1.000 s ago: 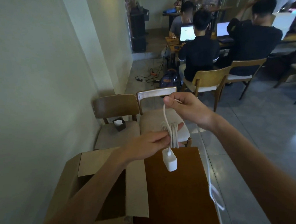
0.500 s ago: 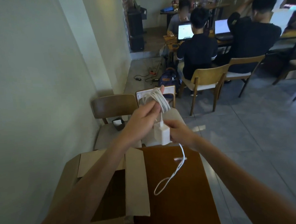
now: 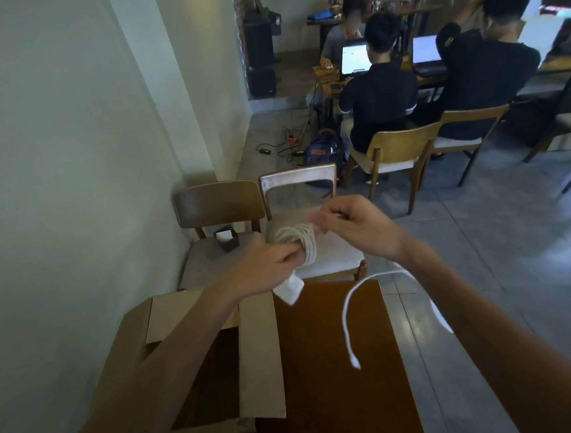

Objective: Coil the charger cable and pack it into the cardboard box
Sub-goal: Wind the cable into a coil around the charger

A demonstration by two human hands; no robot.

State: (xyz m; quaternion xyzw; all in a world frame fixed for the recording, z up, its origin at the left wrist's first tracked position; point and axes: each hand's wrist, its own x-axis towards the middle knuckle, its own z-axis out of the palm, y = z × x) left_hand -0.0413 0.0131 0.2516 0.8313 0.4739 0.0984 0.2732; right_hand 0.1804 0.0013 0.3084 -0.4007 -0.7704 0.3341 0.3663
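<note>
A white charger cable (image 3: 297, 240) is wound in a bundle of loops that my left hand (image 3: 267, 267) grips above the far edge of the table. The white charger block (image 3: 289, 289) hangs below that hand. My right hand (image 3: 354, 226) pinches the cable beside the bundle, to its right. The loose tail of the cable (image 3: 347, 325) swings in an arc under my right forearm, its plug end in the air over the table. The open cardboard box (image 3: 258, 356) stands on the table's left side, flaps up, under my left forearm.
The brown wooden table (image 3: 336, 395) lies below my hands. Two chairs (image 3: 217, 206) stand beyond it, one with a small dark holder (image 3: 226, 239) on its seat. A wall runs along the left. People sit at laptops farther back on the right.
My hands have dropped lower and the bundle has turned sideways. My right hand left the charger block and moved up to the cable beside the bundle. The loose tail has swung right.
</note>
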